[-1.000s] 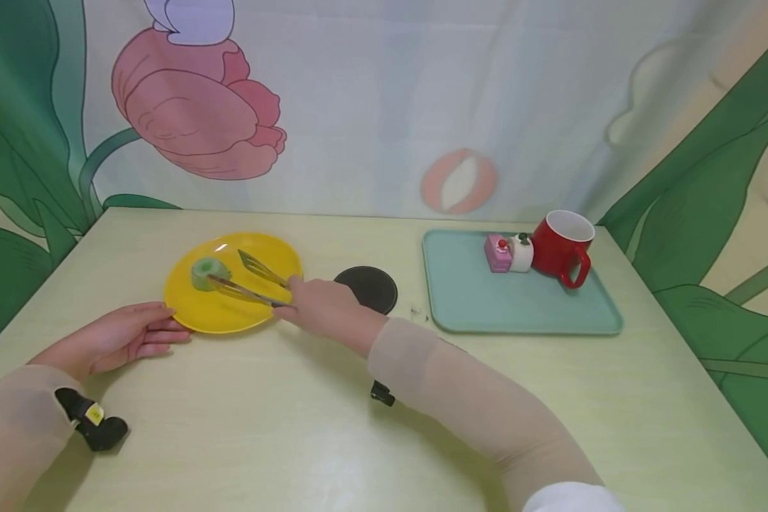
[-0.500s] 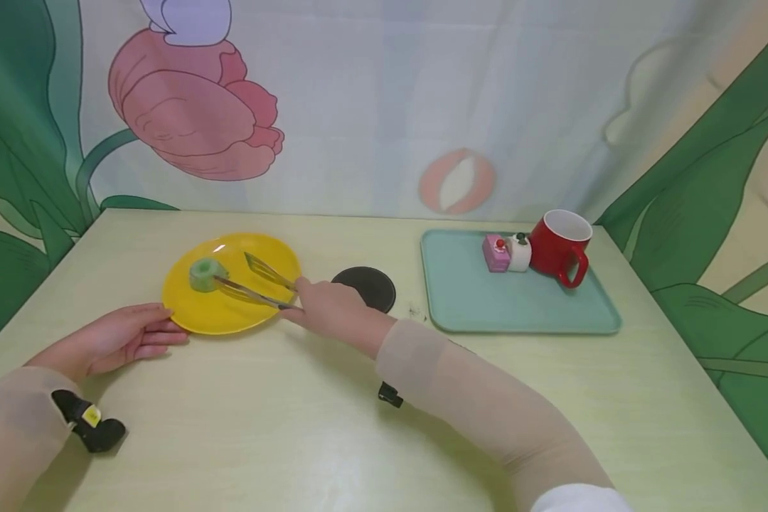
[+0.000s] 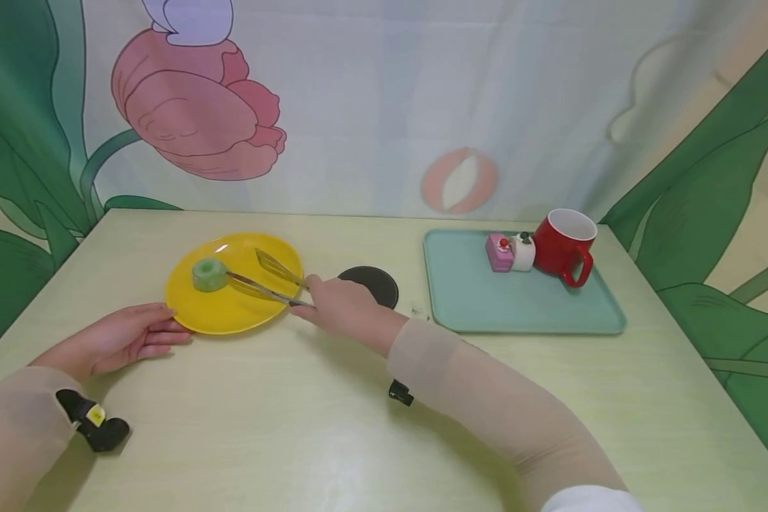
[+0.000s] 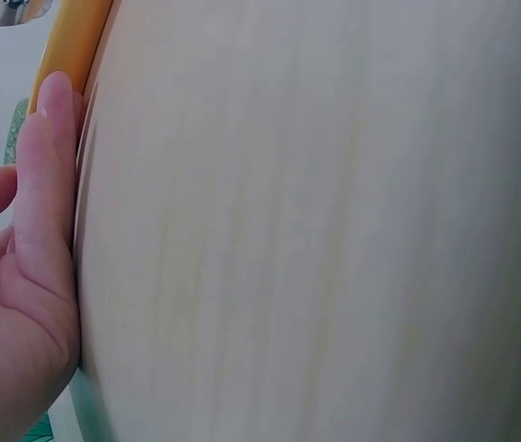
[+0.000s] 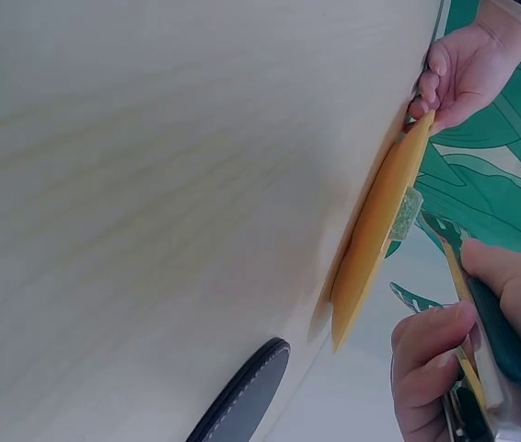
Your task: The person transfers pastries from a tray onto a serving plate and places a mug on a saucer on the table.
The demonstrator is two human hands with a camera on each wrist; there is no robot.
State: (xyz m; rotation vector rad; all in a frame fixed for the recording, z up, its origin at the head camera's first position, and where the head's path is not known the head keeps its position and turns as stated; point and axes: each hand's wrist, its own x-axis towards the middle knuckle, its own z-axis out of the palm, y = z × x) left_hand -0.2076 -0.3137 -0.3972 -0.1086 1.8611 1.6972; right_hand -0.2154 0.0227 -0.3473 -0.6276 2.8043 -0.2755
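Observation:
A yellow plate (image 3: 230, 313) lies at the left of the table, its rim pinched between the thumb and fingers of my left hand (image 3: 134, 338). On it sits a small round green piece (image 3: 209, 276), shaped like a toy ring cake with a dip in its top. My right hand (image 3: 348, 306) grips a pair of metal tongs (image 3: 265, 290) over the plate. The tong tips are spread apart, to the right of the green piece, with nothing between them. In the right wrist view the tongs' dark green handle (image 5: 500, 331) shows under my fingers.
A black round coaster (image 3: 377, 286) lies partly behind my right hand. Farther right, a pale green tray (image 3: 486, 306) holds a pink toy cake (image 3: 500, 257), a white toy cake (image 3: 523, 254) and a red mug (image 3: 557, 249). A printed curtain hangs behind the table.
My right hand has drawn the tongs back to the right, away from the green piece, which stays on the plate. The left hand keeps its place at the rim.

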